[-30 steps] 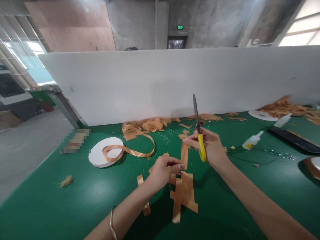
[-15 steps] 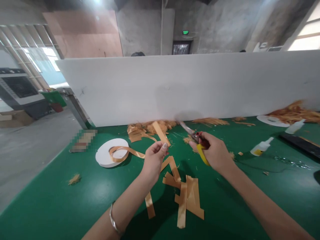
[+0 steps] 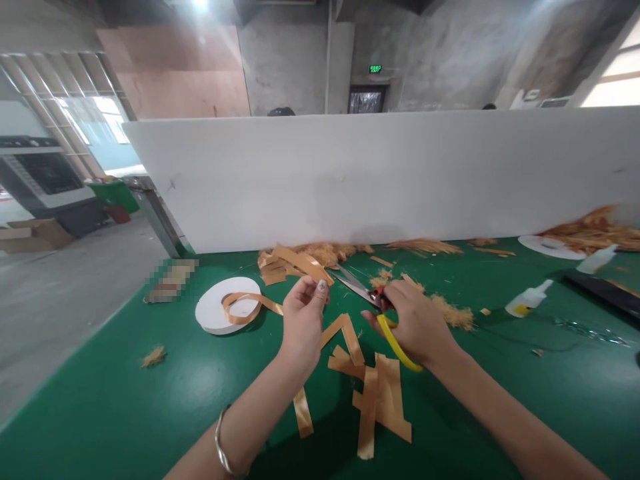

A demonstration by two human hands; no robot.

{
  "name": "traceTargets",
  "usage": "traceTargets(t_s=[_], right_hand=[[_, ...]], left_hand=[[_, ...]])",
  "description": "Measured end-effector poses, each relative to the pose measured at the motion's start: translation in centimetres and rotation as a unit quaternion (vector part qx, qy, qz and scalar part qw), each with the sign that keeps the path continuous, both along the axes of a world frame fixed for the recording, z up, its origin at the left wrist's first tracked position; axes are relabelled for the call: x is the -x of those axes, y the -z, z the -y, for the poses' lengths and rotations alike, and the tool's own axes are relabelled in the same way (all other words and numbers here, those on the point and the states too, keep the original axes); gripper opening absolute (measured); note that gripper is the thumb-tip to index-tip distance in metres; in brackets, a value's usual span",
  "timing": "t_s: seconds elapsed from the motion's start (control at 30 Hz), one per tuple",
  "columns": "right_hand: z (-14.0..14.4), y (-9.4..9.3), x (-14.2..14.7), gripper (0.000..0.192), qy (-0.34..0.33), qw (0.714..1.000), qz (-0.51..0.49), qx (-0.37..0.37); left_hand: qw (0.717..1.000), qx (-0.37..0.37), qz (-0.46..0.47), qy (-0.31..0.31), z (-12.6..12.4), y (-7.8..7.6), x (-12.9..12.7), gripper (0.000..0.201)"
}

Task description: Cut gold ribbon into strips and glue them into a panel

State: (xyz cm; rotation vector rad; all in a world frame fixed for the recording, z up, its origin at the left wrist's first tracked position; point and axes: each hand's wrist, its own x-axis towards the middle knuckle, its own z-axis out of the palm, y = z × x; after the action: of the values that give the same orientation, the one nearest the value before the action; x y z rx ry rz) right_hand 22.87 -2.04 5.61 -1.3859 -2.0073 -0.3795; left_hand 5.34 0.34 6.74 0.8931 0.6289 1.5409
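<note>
Head view: left hand (image 3: 301, 320) pinching thin, limp, light golden satin ribbon strip (image 3: 304, 265) near its end, right hand (image 3: 416, 323) gripping yellow-handled scissors (image 3: 373, 304), blades parted.

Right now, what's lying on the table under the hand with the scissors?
Under the right hand and its yellow-handled scissors lie cut gold ribbon strips on the green table. The hand and forearm cover whatever lies directly beneath them.
</note>
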Motion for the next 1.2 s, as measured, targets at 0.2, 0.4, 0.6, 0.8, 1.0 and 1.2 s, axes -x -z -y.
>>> traceTargets(t_s=[0.2,0.4,0.6,0.8,1.0,1.2], right_hand=[[0.2,0.5,0.5,0.027,0.016,0.999,0.029,-0.017],[0.3,0.6,0.7,0.026,0.032,0.999,0.036,0.001],[0.3,0.6,0.7,0.027,0.036,0.999,0.041,0.006],[0.2,0.1,0.4,0.031,0.009,0.995,-0.053,0.081],[-0.6,-0.4,0.1,0.037,-0.087,0.858,-0.426,0.274],[-1.1,-0.5,0.4,0.045,-0.114,0.776,-0.537,0.312]], left_hand=[[1.0,0.004,-0.015,-0.024,0.5,-0.4,-0.1,0.022],[1.0,0.014,-0.004,-0.012,0.9,-0.2,-0.5,0.018],[0.999,0.008,-0.039,-0.002,1.0,-0.1,-0.6,0.017],[0.999,0.021,-0.044,-0.015,0.5,0.2,-0.4,0.027],[0.967,0.043,-0.215,0.131,0.0,1.3,-0.6,0.04],[0.927,0.036,-0.298,0.224,0.3,1.9,-1.0,0.043]])
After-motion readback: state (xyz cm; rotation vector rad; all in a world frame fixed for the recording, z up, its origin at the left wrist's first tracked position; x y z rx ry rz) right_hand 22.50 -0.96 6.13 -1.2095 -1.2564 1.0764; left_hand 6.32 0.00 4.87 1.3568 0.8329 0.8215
